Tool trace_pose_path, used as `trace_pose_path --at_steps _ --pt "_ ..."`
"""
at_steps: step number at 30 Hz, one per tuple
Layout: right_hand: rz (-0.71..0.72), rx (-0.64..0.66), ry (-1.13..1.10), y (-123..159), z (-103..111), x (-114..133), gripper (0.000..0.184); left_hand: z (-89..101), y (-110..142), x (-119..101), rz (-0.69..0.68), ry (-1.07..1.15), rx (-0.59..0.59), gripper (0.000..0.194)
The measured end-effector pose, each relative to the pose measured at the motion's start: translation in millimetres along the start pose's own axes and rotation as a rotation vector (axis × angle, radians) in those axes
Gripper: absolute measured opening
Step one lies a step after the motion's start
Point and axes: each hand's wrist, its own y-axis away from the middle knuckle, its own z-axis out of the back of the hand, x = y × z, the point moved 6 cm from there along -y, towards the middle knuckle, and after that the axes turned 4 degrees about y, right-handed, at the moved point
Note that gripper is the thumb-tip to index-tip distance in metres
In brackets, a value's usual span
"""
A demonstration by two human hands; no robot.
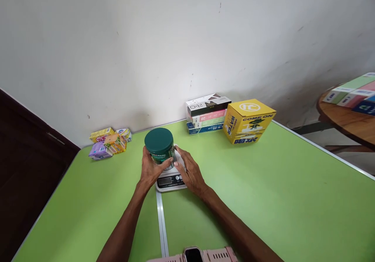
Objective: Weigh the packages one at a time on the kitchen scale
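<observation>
A round canister (159,149) with a dark green lid and a printed green side is over the white kitchen scale (171,187); whether its base rests on the platform I cannot tell. My left hand (150,169) wraps around the canister's left and near side, its thumb across the front. On the other side, my right hand (190,172) cups the canister's right edge with fingertips and thumb, and its palm covers part of the scale. The scale's dark display and round buttons face me.
Several small cartons (115,143) lie at the back left. Stacked flat boxes (208,113) and a yellow box (249,121) stand by the wall. A pink-strapped watch (193,254) is at the near edge. More boxes lie on a wooden table (351,115).
</observation>
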Motion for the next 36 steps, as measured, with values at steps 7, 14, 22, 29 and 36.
trace_pose_path --at_steps 7,14,22,29,36 --pt "-0.494 -0.111 -0.105 6.8 15.2 -56.6 0.089 30.4 16.8 46.7 0.102 0.32 -0.113 0.071" --pt "-0.539 -0.133 -0.108 6.9 18.3 -57.8 0.087 29.5 33.7 107.0 0.259 0.372 -0.348 0.069" --pt "-0.508 -0.12 -0.091 9.4 18.6 -56.9 0.073 27.9 33.9 108.5 0.25 0.333 -0.316 0.067" --pt "-0.498 -0.109 -0.099 9.8 18.5 -56.1 0.067 28.1 34.6 103.6 0.244 0.277 -0.292 0.067" --pt "-0.519 -0.116 -0.12 9.6 16.7 -61.7 0.071 28.1 38.2 91.2 0.174 0.293 -0.252 0.07"
